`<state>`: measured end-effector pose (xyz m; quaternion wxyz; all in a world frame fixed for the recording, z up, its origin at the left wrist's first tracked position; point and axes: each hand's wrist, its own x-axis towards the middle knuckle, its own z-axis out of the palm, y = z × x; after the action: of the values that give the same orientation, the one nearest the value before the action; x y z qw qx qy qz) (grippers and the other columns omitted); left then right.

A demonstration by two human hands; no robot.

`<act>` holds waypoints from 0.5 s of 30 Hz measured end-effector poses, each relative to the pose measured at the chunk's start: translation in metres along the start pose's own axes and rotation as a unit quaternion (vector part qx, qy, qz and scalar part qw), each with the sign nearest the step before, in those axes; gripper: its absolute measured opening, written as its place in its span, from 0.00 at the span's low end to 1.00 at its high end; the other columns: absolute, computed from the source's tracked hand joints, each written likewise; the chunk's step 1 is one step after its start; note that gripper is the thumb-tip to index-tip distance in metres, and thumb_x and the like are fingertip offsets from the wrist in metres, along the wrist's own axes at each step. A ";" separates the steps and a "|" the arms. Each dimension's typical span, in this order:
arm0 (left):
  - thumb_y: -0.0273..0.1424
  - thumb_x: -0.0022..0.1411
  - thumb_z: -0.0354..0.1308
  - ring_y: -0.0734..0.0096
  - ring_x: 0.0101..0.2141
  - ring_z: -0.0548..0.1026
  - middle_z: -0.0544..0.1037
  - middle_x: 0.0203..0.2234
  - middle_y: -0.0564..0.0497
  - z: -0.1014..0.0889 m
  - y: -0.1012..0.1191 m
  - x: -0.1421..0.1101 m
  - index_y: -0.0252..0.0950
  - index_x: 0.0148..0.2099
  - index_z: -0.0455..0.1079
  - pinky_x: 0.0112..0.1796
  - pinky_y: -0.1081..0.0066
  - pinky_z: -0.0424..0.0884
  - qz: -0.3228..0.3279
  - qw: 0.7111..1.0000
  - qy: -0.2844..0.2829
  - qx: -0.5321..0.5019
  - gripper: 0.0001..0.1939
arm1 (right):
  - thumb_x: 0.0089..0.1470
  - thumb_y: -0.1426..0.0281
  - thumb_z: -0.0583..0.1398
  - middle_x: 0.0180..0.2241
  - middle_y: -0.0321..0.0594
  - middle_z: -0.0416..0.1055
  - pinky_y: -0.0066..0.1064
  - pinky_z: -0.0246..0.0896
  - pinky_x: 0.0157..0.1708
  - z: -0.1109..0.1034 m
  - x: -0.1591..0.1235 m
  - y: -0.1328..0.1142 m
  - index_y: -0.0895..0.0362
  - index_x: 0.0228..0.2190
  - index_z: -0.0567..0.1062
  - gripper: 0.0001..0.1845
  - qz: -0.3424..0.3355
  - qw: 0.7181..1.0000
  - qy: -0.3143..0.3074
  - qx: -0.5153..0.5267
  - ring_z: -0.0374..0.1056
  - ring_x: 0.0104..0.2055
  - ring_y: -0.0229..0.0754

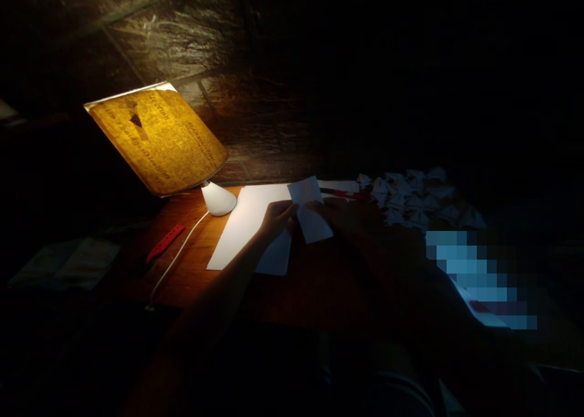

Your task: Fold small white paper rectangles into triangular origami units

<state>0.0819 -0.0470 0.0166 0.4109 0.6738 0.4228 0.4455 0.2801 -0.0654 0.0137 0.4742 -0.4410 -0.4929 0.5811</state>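
Observation:
Between my two hands a small white sheet of paper (312,219) is held up, tilted, above the desk. My left hand (279,216) pinches its left edge with thumb and fingers. On the opposite edge my right hand (335,213) grips it, mostly in shadow. Larger white paper (241,228) lies flat on the wooden desk under and behind my left hand. Just beyond my right hand is a dark and red tool (344,194), perhaps scissors, its shape hard to make out.
A lit lamp with a printed yellow shade (159,137) stands at the back left, its white cord (180,247) running forward. Beside the cord lies a red-handled cutter (166,241). Several folded white paper pieces (410,195) are heaped at right. A blurred bright screen (474,277) glows nearer.

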 end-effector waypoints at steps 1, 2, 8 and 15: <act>0.63 0.54 0.64 0.74 0.23 0.63 0.66 0.17 0.54 0.000 0.000 0.000 0.35 0.22 0.65 0.26 0.72 0.57 0.003 1.000 0.007 0.001 0.35 | 0.38 0.44 0.73 0.25 0.39 0.76 0.33 0.65 0.28 0.001 -0.001 0.000 0.55 0.25 0.78 0.28 0.006 1.000 0.003 -0.007 0.69 0.27 0.41; 0.62 0.55 0.65 0.73 0.23 0.64 0.67 0.18 0.54 0.000 0.000 0.000 0.35 0.22 0.66 0.27 0.72 0.58 0.005 1.000 0.011 0.003 0.34 | 0.38 0.45 0.74 0.25 0.39 0.77 0.32 0.64 0.27 0.001 -0.002 0.000 0.56 0.25 0.78 0.28 0.009 1.000 0.010 -0.013 0.69 0.27 0.41; 0.60 0.57 0.65 0.75 0.21 0.63 0.65 0.16 0.55 0.002 0.002 0.000 0.35 0.21 0.65 0.24 0.72 0.57 0.019 1.000 0.009 0.002 0.34 | 0.36 0.44 0.74 0.25 0.38 0.77 0.30 0.62 0.25 0.000 -0.001 -0.003 0.57 0.26 0.79 0.29 -0.007 0.999 0.033 -0.010 0.68 0.25 0.39; 0.60 0.59 0.63 0.74 0.21 0.66 0.69 0.16 0.53 -0.001 -0.003 0.001 0.35 0.21 0.67 0.26 0.73 0.59 0.033 0.999 0.035 0.019 0.34 | 0.42 0.46 0.73 0.30 0.43 0.81 0.33 0.67 0.29 -0.002 -0.007 -0.009 0.58 0.32 0.82 0.28 -0.002 0.998 -0.014 -0.055 0.74 0.30 0.43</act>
<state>0.0806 -0.0446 0.0139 0.3682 0.6793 0.4231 0.4734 0.2838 -0.0718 0.0226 0.4432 -0.4570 -0.5320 0.5582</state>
